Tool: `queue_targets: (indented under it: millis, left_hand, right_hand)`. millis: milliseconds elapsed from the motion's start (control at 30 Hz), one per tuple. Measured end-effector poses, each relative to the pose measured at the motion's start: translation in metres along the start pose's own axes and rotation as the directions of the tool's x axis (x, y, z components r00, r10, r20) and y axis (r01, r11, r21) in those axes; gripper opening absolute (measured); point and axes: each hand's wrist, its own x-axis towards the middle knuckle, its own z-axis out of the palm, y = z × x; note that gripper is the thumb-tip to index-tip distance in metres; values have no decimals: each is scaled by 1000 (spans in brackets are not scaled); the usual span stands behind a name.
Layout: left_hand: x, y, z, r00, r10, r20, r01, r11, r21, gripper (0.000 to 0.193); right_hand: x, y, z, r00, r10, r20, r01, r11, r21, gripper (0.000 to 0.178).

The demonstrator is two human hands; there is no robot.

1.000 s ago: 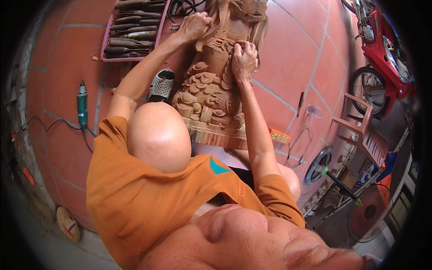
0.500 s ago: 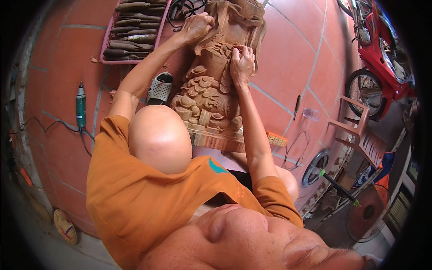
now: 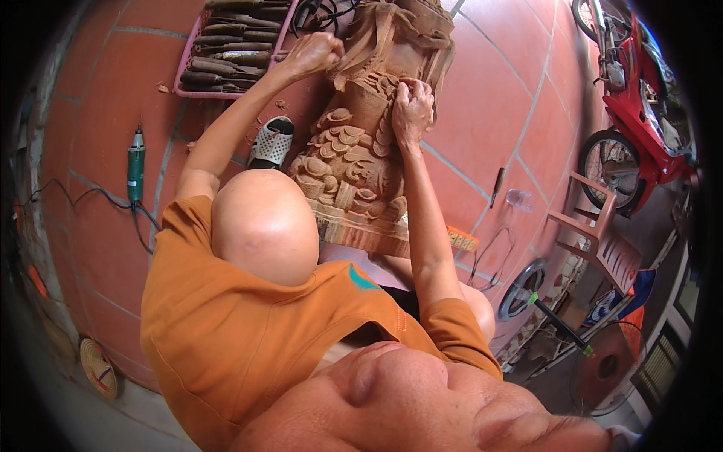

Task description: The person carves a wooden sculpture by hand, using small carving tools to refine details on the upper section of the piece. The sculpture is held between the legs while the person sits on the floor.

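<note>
A brown wood carving (image 3: 354,162), cut with coin shapes, rounded lumps and drapery folds, lies lengthwise in front of my knees. My left hand (image 3: 316,54) is closed beside its upper left edge, fingers curled under. Whatever it may hold is hidden. Over the right side of the carving, my right hand (image 3: 413,109) is closed with bent fingers against the wood. The hand itself covers what its fingertips grip.
A pink tray (image 3: 179,79) of wood-handled carving tools stands upper left. A green corded rotary tool (image 3: 135,167) and a white sandal (image 3: 273,142) lie nearer. To the right are a dark-handled tool (image 3: 498,183), an orange power strip (image 3: 462,239), a chair (image 3: 595,233) and a red motorbike (image 3: 640,120).
My left hand has drawn left, off the carving toward the tool tray. My right hand keeps its place on the carving. The whole view has shifted slightly.
</note>
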Motion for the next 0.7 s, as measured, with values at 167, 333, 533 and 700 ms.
queue_targets:
  millis: [167, 333, 533, 700]
  left_hand:
    - [30, -9, 36, 957, 142, -252, -160, 986, -53, 17]
    - [2, -3, 34, 967, 146, -209, -152, 988, -16, 12]
    - [-24, -20, 17, 997, 71, 15, -71, 997, 33, 9]
    - [18, -18, 19, 972, 151, -179, -168, 982, -88, 17]
  right_hand:
    - [-1, -4, 0, 1000, -5, 13, 5, 1000, 30, 22]
    - [0, 1, 1, 1000, -17, -24, 16, 1000, -10, 21]
    - [0, 1, 3, 999, -17, -35, 16, 1000, -4, 22]
    - [1, 2, 4, 1000, -9, 2, 9, 1000, 6, 23]
